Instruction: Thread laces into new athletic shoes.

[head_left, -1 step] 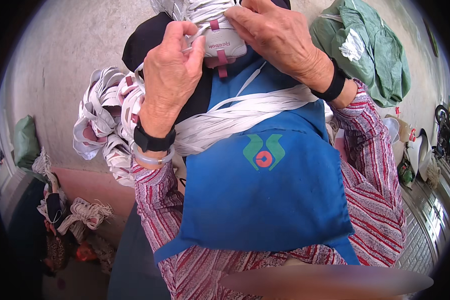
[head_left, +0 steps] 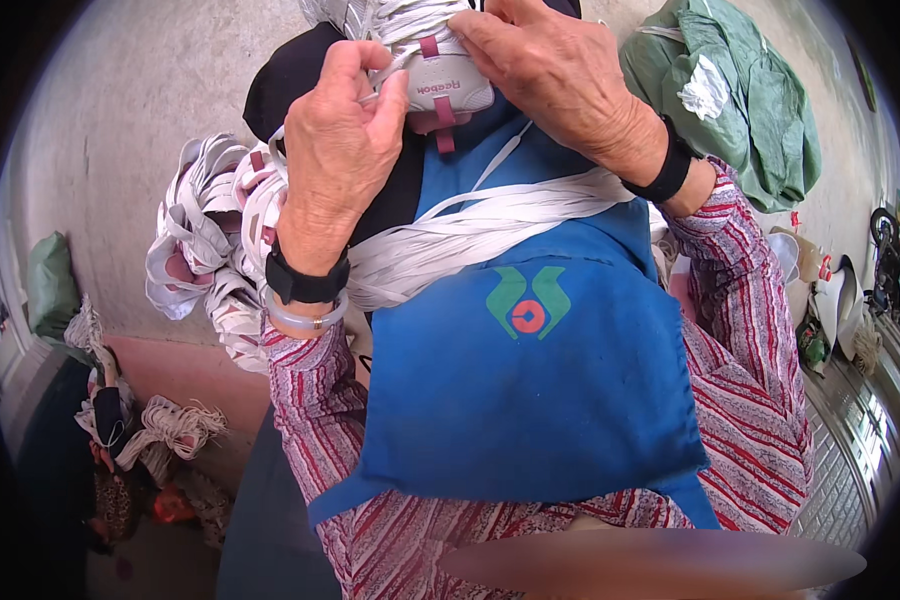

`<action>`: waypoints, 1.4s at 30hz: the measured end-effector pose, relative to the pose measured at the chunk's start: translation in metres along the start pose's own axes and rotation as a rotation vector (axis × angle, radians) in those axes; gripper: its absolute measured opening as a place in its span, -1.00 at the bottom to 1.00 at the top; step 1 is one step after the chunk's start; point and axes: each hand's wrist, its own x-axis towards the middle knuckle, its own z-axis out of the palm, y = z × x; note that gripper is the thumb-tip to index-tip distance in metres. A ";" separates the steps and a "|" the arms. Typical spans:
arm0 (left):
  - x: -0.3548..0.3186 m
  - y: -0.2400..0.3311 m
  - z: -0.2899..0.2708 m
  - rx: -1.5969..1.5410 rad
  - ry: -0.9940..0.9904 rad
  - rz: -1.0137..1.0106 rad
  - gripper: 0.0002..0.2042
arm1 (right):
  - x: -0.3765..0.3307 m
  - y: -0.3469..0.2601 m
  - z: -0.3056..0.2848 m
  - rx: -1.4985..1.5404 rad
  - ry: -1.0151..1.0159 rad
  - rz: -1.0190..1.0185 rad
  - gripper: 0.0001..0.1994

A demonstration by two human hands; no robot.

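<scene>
white-and-grey shoe upper: pink trim, held at the top of the view above the lap, over a black piece underneath.

left hand: closed on the near edge of the shoe upper, fingers curled, thumb and forefinger pinching a white lace at its eyelets. black wrist band and a pale bangle on the wrist.

right hand: laid over the far side of the shoe upper, fingers pressing it down; black band at the wrist. the two hands sit close together on the one item.

change: the earlier picture carries the same instant, so no shift shows; lace already lies across the eyelets, so lacing looks part-way, as a judgement.

bundle of white laces: a thick flat hank draped across the lap between the forearms, on a blue apron with a green and red emblem, worn over a red striped garment.

stack of shoe uppers: white with pink, piled to the person's left, beside the left forearm.

surface and room: bare grey concrete floor; green sack at upper right; loose hanks of cord on the floor lower left; clutter by the right edge, too small to tell.
</scene>
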 end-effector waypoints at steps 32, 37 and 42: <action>-0.003 0.027 -0.043 -0.326 -0.403 -0.206 -0.95 | 0.001 0.048 -0.010 0.678 -0.041 0.045 -0.88; 0.001 0.024 -0.031 -0.016 0.009 0.336 -0.83 | 0.015 0.030 -0.009 0.603 -0.103 -0.012 -0.82; 0.008 0.016 -0.017 0.080 0.176 0.541 -0.76 | 0.024 0.043 -0.002 0.953 -0.302 -0.047 -0.80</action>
